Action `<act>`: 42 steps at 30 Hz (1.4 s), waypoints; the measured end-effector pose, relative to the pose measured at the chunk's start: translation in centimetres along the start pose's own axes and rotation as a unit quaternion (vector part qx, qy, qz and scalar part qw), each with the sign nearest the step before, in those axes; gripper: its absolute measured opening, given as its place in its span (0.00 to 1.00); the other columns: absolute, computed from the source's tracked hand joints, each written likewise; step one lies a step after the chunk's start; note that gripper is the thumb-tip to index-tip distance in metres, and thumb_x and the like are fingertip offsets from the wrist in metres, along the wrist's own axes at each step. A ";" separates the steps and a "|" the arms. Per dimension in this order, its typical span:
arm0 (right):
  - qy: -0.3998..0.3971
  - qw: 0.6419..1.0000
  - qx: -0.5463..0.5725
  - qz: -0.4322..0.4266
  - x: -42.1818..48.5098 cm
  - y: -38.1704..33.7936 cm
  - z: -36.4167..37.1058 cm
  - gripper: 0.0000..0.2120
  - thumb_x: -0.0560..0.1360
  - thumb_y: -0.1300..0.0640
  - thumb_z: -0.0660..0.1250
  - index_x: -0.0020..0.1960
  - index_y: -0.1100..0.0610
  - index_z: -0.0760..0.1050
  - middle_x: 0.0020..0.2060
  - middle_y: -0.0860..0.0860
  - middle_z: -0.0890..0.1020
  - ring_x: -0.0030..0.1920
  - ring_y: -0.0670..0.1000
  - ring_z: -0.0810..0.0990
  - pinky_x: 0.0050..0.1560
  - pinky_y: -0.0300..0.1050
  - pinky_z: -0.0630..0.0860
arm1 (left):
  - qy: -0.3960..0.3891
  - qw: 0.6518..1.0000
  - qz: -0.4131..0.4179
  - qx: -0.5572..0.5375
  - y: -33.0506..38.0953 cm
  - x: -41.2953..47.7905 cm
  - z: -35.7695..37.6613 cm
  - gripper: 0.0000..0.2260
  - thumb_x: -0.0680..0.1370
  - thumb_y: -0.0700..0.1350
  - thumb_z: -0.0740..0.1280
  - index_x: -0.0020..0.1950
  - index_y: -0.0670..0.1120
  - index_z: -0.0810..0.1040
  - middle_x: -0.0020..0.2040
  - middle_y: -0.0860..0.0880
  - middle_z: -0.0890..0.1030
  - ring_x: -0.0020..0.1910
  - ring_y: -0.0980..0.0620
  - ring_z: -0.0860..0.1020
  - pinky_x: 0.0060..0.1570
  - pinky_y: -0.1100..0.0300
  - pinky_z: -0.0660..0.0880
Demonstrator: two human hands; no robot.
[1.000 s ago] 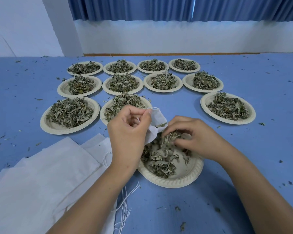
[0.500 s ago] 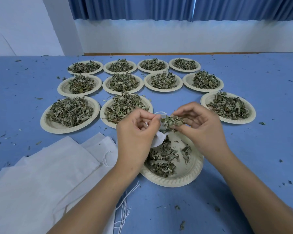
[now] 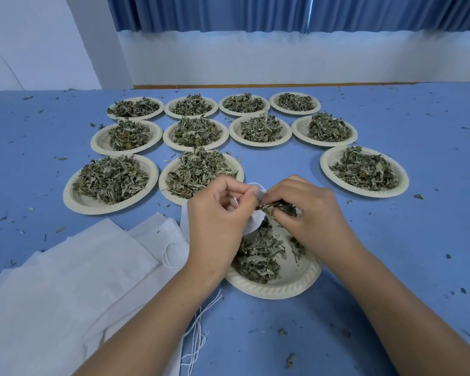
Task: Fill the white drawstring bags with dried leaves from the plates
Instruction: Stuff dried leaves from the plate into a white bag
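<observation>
My left hand (image 3: 219, 216) pinches the rim of a small white drawstring bag (image 3: 254, 223) and holds it over the near paper plate (image 3: 291, 284). My right hand (image 3: 305, 213) pinches a clump of dried leaves (image 3: 276, 207) at the bag's mouth. Most of the bag is hidden behind my left hand. The near plate still holds a loose heap of leaves (image 3: 257, 257) on its left half.
Several paper plates heaped with dried leaves stand in rows behind my hands, the nearest one (image 3: 201, 176) just beyond my left hand and another (image 3: 364, 170) at the right. A pile of flat white bags (image 3: 73, 280) with loose strings (image 3: 198, 329) lies at the left. Leaf crumbs dot the blue table.
My right hand lifted a clump of leaves off the near plate and brought it to the bag's mouth. My left hand kept hold of the bag and shifted slightly right.
</observation>
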State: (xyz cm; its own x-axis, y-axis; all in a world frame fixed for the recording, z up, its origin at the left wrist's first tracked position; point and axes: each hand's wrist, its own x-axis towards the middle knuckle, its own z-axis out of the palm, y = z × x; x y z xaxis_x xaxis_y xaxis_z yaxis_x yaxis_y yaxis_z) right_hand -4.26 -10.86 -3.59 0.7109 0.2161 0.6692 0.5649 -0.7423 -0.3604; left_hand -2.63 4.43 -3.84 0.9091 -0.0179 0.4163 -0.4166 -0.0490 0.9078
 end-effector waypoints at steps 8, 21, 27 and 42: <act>0.000 0.970 0.219 0.100 -0.2 -0.5 -0.3 0.15 0.68 0.69 0.75 0.48 0.56 0.76 0.47 0.49 0.78 0.50 0.49 0.79 0.51 0.41 0.77 | -0.009 1.000 0.012 0.022 -0.5 0.1 -0.1 0.06 0.75 0.41 0.72 0.38 0.47 0.80 0.29 0.45 0.77 0.28 0.54 0.69 0.29 0.63 0.67; 0.022 0.994 0.096 0.052 -0.1 -0.9 -1.1 0.11 0.74 0.57 0.59 0.49 0.56 0.79 0.50 0.44 0.81 0.56 0.50 0.75 0.63 0.52 0.64 | 0.045 0.999 0.009 -0.003 0.2 0.5 -0.6 0.08 0.75 0.41 0.72 0.37 0.50 0.79 0.30 0.51 0.79 0.27 0.56 0.70 0.28 0.66 0.67; -0.061 0.998 0.030 0.013 -0.2 -1.0 -0.5 0.14 0.74 0.56 0.57 0.46 0.56 0.81 0.49 0.42 0.82 0.66 0.48 0.70 0.67 0.51 0.53 | 0.030 0.999 0.000 -0.026 0.2 0.2 -0.2 0.08 0.75 0.41 0.73 0.37 0.50 0.79 0.29 0.55 0.78 0.27 0.57 0.69 0.28 0.67 0.67; -0.165 0.984 0.064 0.007 -0.6 -1.0 0.9 0.27 0.81 0.47 0.47 0.47 0.57 0.82 0.58 0.43 0.80 0.73 0.45 0.63 0.74 0.58 0.45 | -0.026 0.999 0.044 -0.006 0.4 -0.3 0.0 0.07 0.74 0.38 0.72 0.38 0.49 0.81 0.34 0.49 0.82 0.30 0.43 0.72 0.30 0.57 0.69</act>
State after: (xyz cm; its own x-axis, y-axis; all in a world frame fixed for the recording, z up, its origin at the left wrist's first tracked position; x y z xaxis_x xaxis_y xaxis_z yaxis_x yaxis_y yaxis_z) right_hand -4.94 -9.70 -4.21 0.8042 0.4171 0.4234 0.5876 -0.6651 -0.4608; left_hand -3.06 4.43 -3.55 0.8674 -0.0745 0.4920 -0.4952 -0.0324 0.8682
